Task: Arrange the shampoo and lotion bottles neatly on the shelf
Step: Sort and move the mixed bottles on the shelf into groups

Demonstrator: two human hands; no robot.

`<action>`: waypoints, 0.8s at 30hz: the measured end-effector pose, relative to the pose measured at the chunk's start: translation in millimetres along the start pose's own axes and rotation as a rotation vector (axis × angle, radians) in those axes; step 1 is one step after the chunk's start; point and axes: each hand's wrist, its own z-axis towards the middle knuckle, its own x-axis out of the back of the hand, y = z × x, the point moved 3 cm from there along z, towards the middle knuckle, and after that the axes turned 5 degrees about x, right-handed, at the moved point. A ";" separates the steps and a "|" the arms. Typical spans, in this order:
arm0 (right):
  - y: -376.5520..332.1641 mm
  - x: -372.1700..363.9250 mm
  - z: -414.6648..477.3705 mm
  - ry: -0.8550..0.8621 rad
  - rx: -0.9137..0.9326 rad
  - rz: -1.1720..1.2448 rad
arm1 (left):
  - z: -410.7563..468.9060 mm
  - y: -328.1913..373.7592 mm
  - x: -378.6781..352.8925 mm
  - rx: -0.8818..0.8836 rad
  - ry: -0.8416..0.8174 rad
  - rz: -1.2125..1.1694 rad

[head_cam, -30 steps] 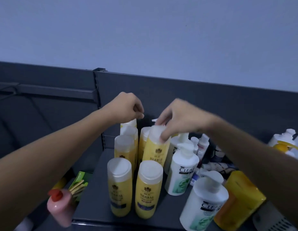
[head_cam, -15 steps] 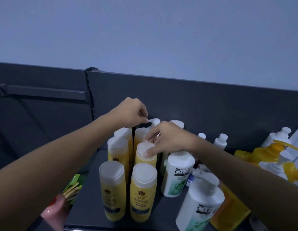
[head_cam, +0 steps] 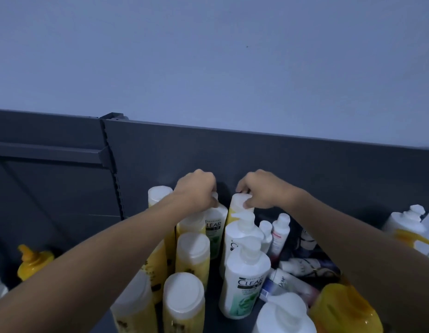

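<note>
My left hand (head_cam: 196, 191) pinched the Clear pump bottle (head_cam: 214, 224) and my right hand (head_cam: 261, 191) clamped the yellow bottle's cap (head_cam: 239, 200) at the shelf's (head_cam: 214, 280) back (tight rows), so nudging could've toppled neighbours.

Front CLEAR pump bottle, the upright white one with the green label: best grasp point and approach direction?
Grip the front CLEAR pump bottle at its narrow pump neck, coming from above. It stands upright with the pump head topmost and exposed. Its body is likely too hemmed in for a side grasp: yellow bottles on its left, a lying Dove bottle by its right side, another pump bottle in front.
</note>
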 end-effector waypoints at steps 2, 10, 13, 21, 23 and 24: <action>0.9 -3.7 5.1 -0.005 0.029 -0.055 | 0.1 -5.5 -1.3 -0.004 0.026 0.017; -9.6 -3.5 4.5 -0.103 0.216 -0.344 | -3.6 -22.7 29.1 0.008 0.072 -0.086; -12.6 -4.1 5.4 -0.123 0.258 -0.398 | -4.0 -25.0 48.7 0.008 0.103 -0.111; -29.8 5.6 18.6 -0.191 0.238 -0.257 | -8.6 -29.6 102.7 0.000 0.206 -0.186; -37.2 6.3 24.2 -0.196 0.225 -0.218 | -11.7 -30.1 117.9 -0.007 0.239 -0.198; -41.1 5.9 27.5 -0.189 0.225 -0.202 | -13.3 -31.1 125.6 -0.005 0.257 -0.201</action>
